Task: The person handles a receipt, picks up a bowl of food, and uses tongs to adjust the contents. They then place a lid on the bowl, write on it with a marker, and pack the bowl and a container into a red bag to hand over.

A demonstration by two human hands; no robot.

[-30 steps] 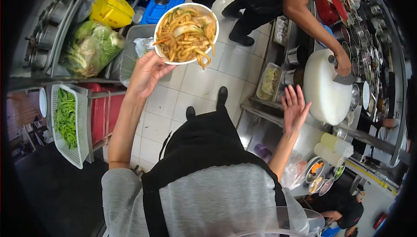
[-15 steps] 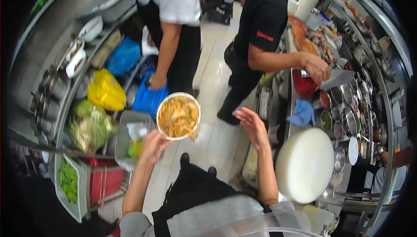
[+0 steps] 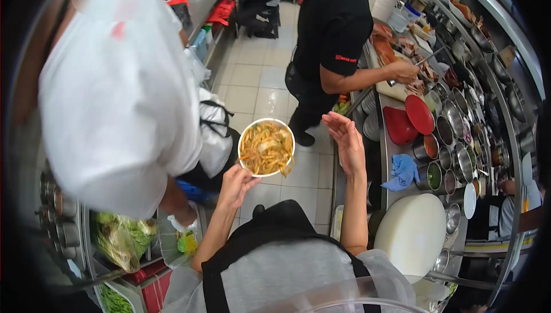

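A white round bowl [image 3: 240, 153] full of fried noodles [image 3: 267, 148] is held up in front of me, over the tiled floor. My left hand [image 3: 235, 187] pinches its rim at the near left side. Some noodles hang over the rim at the lower right. My right hand [image 3: 347, 144] is raised to the right of the bowl, apart from it, fingers stretched out and palm turned inward. It holds nothing.
A person in white [image 3: 115, 95] leans in close at left. Another in black [image 3: 336, 32] holds a knife at the right counter. A round white board [image 3: 410, 235], blue cloth [image 3: 402, 172], red bowl [image 3: 397, 126] and several metal pots line that counter. Lettuce [image 3: 123, 238] lies at left.
The bowl and my left hand have shifted right in view. The person in white has come much closer on the left. The person in black's knife has moved up, over the meat.
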